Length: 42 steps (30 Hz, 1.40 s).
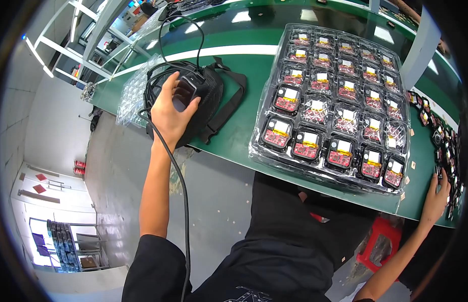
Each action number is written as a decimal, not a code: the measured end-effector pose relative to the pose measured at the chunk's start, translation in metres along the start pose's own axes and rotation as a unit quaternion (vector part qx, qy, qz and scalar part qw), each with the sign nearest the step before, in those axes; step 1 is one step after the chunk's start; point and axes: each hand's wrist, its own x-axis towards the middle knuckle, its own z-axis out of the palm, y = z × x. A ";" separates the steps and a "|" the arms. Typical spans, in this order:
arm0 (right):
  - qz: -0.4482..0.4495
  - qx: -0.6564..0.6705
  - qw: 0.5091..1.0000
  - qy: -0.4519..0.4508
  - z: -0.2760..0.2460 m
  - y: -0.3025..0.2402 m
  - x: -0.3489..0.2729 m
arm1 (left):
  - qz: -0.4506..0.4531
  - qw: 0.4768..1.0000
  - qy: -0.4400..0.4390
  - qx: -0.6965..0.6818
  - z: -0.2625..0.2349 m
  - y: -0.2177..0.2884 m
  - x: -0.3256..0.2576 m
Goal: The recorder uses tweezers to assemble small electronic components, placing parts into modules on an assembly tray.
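On the left, my left hand [169,113] is wrapped round a black box-shaped device [193,84] with a glossy face. It rests over a black mesh bag [214,95] with a strap, among coiled black cables [152,90]. At the far right edge, my right hand [436,199] reaches into a heap of small black parts [449,151]. Its fingertips bend against the heap; what they hold is too small to make out. Between my hands lies a clear plastic tray [259,146] with rows of small black units [341,151], showing red circuit boards, white patches and yellow tape.
The green table [234,136] carries clear plastic trays [136,90] behind the bag. A grey post [420,48] rises past the tray's far right corner. One black cable [181,186] hangs across my left arm. Beneath the table's front edge stands a red stool [382,241].
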 end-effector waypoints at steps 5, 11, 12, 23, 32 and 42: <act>-0.002 0.049 0.999 -0.002 0.001 0.000 0.000 | -0.053 0.984 0.057 -0.163 0.000 -0.002 0.007; -0.021 0.032 0.999 0.012 0.004 0.003 0.000 | -0.074 0.950 0.108 -0.282 -0.001 -0.009 0.017; -0.023 0.031 0.999 0.012 0.002 0.002 0.001 | -0.081 0.944 0.123 -0.296 -0.002 -0.008 0.021; -0.012 0.033 0.999 0.007 0.001 -0.001 0.000 | -0.006 0.964 -0.057 -0.261 -0.016 0.019 0.014; 0.013 0.036 0.999 -0.014 -0.006 -0.009 -0.001 | 0.009 0.977 -0.133 -0.164 -0.010 0.074 -0.014; -0.012 0.034 0.999 -0.004 -0.004 -0.007 0.001 | -0.026 0.989 -0.145 -0.032 0.017 0.089 -0.029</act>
